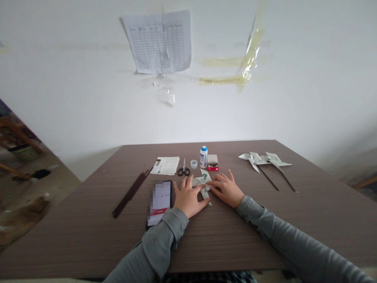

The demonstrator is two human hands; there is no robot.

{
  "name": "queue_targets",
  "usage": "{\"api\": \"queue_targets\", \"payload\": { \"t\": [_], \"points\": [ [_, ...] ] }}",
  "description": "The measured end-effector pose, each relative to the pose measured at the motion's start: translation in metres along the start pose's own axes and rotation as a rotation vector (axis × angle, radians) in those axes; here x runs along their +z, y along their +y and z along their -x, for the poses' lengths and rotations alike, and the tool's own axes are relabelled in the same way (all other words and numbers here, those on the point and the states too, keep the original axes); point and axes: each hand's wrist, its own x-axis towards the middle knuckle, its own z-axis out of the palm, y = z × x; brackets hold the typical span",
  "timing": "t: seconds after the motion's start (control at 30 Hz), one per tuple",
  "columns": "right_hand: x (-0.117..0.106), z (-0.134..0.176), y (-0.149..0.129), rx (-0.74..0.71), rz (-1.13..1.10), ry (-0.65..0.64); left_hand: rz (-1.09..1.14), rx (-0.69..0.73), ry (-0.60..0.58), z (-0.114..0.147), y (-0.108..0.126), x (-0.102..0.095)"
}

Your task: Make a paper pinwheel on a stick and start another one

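Observation:
A pale paper pinwheel (203, 177) lies on the table with its folded blades spread around the middle. My left hand (188, 196) rests over its left side, the index finger pressing near the centre and the thumb by the lower blade. From the right, my right hand (226, 189) has its thumb and index finger at the pinwheel's centre, with the other fingers slightly raised. The fingers partly cover the centre, so any small part there cannot be made out. Just behind stand a red box (213, 166) of small fasteners and a white bottle with a blue cap (204, 157).
Black-handled scissors (183, 170) and a small clear cup (193, 163) lie behind my hands. Paper sheets (165, 165), dark sticks (132, 193) and a phone (160, 200) are to the left. Pinwheels on sticks (275, 158) lie at right. A wall (188, 122) borders the table's back.

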Motion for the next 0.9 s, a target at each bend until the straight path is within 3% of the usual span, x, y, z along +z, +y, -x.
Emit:
{"api": "queue_targets", "payload": {
  "t": [0.33, 0.9],
  "points": [
    [-0.005, -0.001, -0.005, 0.035, 0.006, -0.046, 0.029, -0.001, 0.059, -0.003, 0.003, 0.001],
    [0.002, -0.002, -0.001, 0.021, 0.009, -0.032, -0.013, -0.013, 0.029, -0.005, 0.001, 0.002]
  ]
}}
